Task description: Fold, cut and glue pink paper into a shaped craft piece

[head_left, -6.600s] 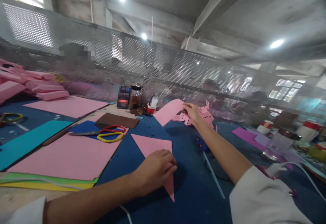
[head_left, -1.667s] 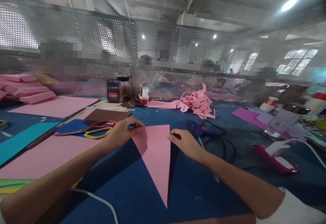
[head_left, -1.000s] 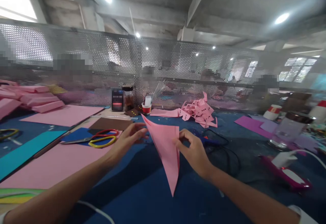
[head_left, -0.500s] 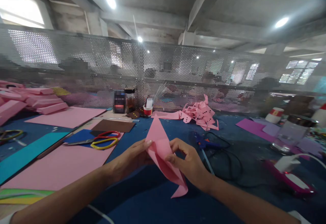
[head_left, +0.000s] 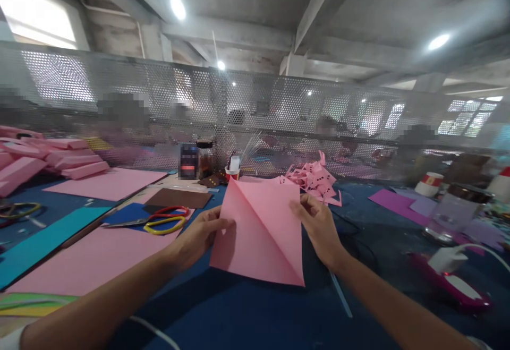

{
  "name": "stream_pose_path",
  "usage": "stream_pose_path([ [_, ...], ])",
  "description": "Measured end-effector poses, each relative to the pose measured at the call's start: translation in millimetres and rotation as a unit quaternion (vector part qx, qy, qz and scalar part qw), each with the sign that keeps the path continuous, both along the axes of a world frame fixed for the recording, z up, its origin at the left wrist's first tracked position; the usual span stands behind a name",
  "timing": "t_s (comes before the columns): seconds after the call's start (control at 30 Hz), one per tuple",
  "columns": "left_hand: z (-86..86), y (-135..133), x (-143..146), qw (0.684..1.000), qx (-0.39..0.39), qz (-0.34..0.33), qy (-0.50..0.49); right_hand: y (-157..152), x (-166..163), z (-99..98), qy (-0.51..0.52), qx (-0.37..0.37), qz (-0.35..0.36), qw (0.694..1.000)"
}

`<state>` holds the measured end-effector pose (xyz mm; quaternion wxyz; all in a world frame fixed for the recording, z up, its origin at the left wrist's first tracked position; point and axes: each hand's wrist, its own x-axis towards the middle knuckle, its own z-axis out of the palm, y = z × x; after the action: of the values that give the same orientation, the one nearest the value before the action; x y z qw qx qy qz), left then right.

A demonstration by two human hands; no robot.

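Above the blue table, the left hand pinches the nine-o'clock edge of a pink paper square held up mid-view; the right hand pinches its two-o'clock corner. Creased along one diagonal, the sheet looks light, limp and easily crumpled, so gentle pinches at opposite edges should suit it best.

Pink sheet: smooth matt paper, one diagonal crease. Table cover: dark blue, matt, scuffed. Scissors, ten o'clock of the sheet: dull metal blades, glossy red and yellow plastic handles. Screen, twelve o'clock: perforated grey metal, dull. Jar, three o'clock: clear, glossy, dark lid.
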<state>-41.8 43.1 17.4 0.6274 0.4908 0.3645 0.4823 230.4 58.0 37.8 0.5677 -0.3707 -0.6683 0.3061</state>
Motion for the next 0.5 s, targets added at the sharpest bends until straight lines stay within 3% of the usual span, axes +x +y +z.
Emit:
stream_pose_path([
  [0.1,1.2,4,-4,1.0,0.016,-0.006,0.004,14,8,-2.4,-0.009,0.008,-0.042,0.999],
  [0.3,8.9,1,-1,0.999,0.03,-0.021,0.007,37,14,-12.8,-0.024,-0.01,-0.023,0.999],
  [0.4,11.3,-4,1,0.998,0.045,-0.024,0.021,43,13,-14.2,-0.09,0.042,-0.057,0.993],
  [0.5,10.6,-8,3,0.998,0.05,-0.022,0.041,39,4,-5.0,-0.213,0.137,-0.104,0.962],
])
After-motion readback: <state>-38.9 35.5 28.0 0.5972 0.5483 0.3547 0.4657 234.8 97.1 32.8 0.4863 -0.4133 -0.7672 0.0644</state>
